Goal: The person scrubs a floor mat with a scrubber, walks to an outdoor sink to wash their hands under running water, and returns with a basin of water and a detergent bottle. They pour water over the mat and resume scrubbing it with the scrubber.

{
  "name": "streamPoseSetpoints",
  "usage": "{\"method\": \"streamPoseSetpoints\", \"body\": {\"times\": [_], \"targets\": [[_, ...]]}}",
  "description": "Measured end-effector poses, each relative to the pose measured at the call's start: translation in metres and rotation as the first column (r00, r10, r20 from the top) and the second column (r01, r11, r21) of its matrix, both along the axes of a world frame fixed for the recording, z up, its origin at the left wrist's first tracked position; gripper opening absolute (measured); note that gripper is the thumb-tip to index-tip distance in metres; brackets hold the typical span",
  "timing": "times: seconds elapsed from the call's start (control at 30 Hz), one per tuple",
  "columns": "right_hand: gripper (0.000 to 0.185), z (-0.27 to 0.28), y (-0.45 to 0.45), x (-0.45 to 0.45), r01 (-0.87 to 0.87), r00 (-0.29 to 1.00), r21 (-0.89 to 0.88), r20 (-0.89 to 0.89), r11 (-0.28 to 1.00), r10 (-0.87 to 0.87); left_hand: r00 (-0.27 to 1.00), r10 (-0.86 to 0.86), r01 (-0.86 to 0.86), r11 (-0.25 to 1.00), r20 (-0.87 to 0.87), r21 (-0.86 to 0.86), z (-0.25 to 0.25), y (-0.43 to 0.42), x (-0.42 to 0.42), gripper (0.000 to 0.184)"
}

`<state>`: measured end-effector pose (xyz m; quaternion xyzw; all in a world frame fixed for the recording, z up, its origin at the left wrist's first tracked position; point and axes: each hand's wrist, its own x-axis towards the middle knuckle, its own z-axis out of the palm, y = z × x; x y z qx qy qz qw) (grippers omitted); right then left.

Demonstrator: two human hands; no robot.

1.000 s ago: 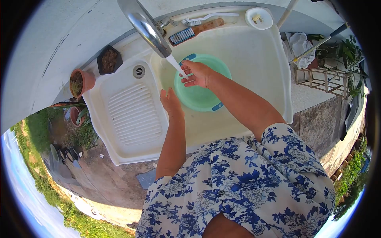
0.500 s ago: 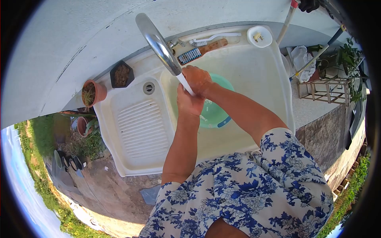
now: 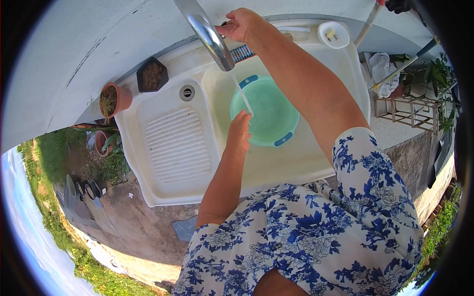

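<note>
The left hand (image 3: 239,130), loosely spread and empty, has its fingertips at one water stream (image 3: 241,93), over the near-left rim of one green basin (image 3: 291,118) in one sink (image 3: 308,160). Beyond, the right hand (image 3: 239,25) reaches behind one tap (image 3: 210,37); whether it pinches anything, I cannot tell. Along the back: one brush (image 3: 242,53), part-hidden, one dish (image 3: 340,43), two pots (image 3: 152,75).

I've got a shiny curved chrome tap (image 3: 211,42) on my feed, pouring a thin stream of water (image 3: 241,93) over a round mint-green plastic basin (image 3: 271,113) with two blue grips (image 3: 284,139), sitting upright in the white sink (image 3: 341,61).
</note>
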<state>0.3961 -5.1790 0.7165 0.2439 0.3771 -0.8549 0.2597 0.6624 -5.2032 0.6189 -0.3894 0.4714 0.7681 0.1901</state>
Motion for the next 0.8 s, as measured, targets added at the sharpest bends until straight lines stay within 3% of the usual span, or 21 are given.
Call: {"method": "streamPoseSetpoints", "body": {"times": [0.03, 0.13, 0.17, 0.2, 0.23, 0.27, 0.33, 0.37, 0.4, 0.43, 0.47, 0.5, 0.53, 0.57, 0.63, 0.67, 0.7, 0.73, 0.77, 0.8], "targets": [[0.037, -0.006, 0.000, -0.003, -0.001, 1.000, 0.000, 0.003, 1.000, 0.001, 0.996, -0.094, 0.093, 0.990, -0.001, -0.106, 0.003, -0.001, 0.001, 0.070], [0.041, -0.020, 0.013, 0.001, -0.078, 0.997, -0.124, 0.010, 0.989, 0.080, 0.973, -0.220, 0.203, 0.960, -0.070, -0.193, 0.022, -0.010, 0.005, 0.063], [0.043, -0.015, 0.029, 0.011, -0.225, 0.967, -0.032, -0.129, 0.974, 0.220, 0.973, -0.223, 0.208, 0.960, -0.065, -0.186, 0.036, -0.015, 0.006, 0.063], [0.044, -0.007, 0.048, 0.020, -0.352, 0.897, 0.081, -0.255, 0.933, 0.361, 0.956, -0.236, 0.203, 0.961, -0.173, -0.187, 0.052, -0.021, 0.005, 0.060], [0.045, 0.000, 0.068, 0.032, -0.352, 0.881, 0.095, -0.301, 0.931, 0.364, 0.930, -0.243, 0.197, 0.963, -0.276, -0.183, 0.070, -0.026, 0.005, 0.056], [0.045, 0.008, 0.092, 0.046, -0.353, 0.864, 0.110, -0.343, 0.929, 0.369, 0.912, -0.196, 0.163, 0.979, -0.360, -0.122, 0.094, -0.030, 0.006, 0.055], [0.044, 0.019, 0.144, 0.071, -0.483, 0.771, -0.149, -0.540, 0.863, 0.338, 0.889, -0.143, 0.136, 0.990, -0.435, -0.047, 0.106, -0.042, 0.008, 0.054], [0.044, 0.018, 0.171, 0.090, -0.436, 0.783, -0.260, -0.582, 0.862, 0.221, 0.773, 0.012, 0.192, 0.949, -0.634, 0.252, 0.099, -0.051, 0.009, 0.056], [0.043, 0.010, 0.190, 0.108, -0.390, 0.788, -0.371, -0.608, 0.843, 0.097, 0.631, 0.225, 0.300, 0.812, -0.743, 0.501, 0.092, -0.054, 0.010, 0.057], [0.043, -0.010, 0.195, 0.124, -0.391, 0.788, -0.368, -0.608, 0.844, 0.100, 0.631, 0.228, 0.300, 0.810, -0.742, 0.504, 0.077, -0.045, 0.007, 0.057], [0.045, -0.042, 0.197, 0.144, -0.524, 0.640, 0.332, -0.454, 0.784, 0.620, 0.617, -0.486, 0.504, 0.848, -0.619, -0.163, 0.053, -0.025, -0.001, 0.060], [0.047, -0.072, 0.199, 0.167, -0.518, 0.476, 0.815, 0.024, 0.258, 0.879, 0.453, -0.891, 0.680, 0.370, -0.034, -0.633, 0.032, -0.005, -0.004, 0.063], [0.050, -0.085, 0.204, 0.185, -0.360, 0.378, 0.820, 0.564, -0.444, 0.735, 0.219, -0.737, 0.717, -0.323, 0.640, -0.617, 0.023, 0.006, 0.000, 0.066], [0.050, -0.083, 0.216, 0.199, -0.363, 0.362, 0.814, 0.571, -0.453, 0.737, 0.221, -0.737, 0.728, -0.311, 0.639, -0.611, 0.028, 0.005, 0.014, 0.066], [0.056, -0.080, 0.242, 0.197, -0.088, 0.402, 0.976, 0.220, -0.202, 0.889, 0.504, -0.814, 0.455, -0.033, 0.288, -0.890, 0.044, -0.011, 0.020, 0.069], [0.052, -0.041, 0.243, 0.185, -0.361, 0.737, 0.892, 0.093, 0.273, 0.669, 0.687, -0.725, 0.413, 0.436, -0.040, -0.800, 0.057, -0.032, 0.022, 0.065], [0.048, -0.012, 0.251, 0.174, -0.349, 0.785, 0.786, -0.052, 0.510, 0.618, 0.737, -0.669, 0.392, 0.538, -0.095, -0.746, 0.091, -0.049, 0.022, 0.060], [0.044, 0.039, 0.250, 0.172, -0.283, 0.709, 0.785, -0.216, 0.552, 0.671, 0.695, -0.687, 0.215, 0.482, -0.213, -0.849, 0.128, -0.061, 0.029, 0.053], [0.043, 0.062, 0.229, 0.165, -0.201, 0.652, 0.782, -0.343, 0.590, 0.676, 0.786, -0.475, 0.084, 0.715, -0.395, -0.694, 0.169, -0.081, 0.027, 0.059], [0.044, 0.092, 0.249, 0.171, -0.195, 0.599, 0.621, -0.537, 0.759, 0.594, 0.650, -0.234, -0.081, 0.925, -0.723, -0.372, 0.177, -0.089, 0.039, 0.053]]}}
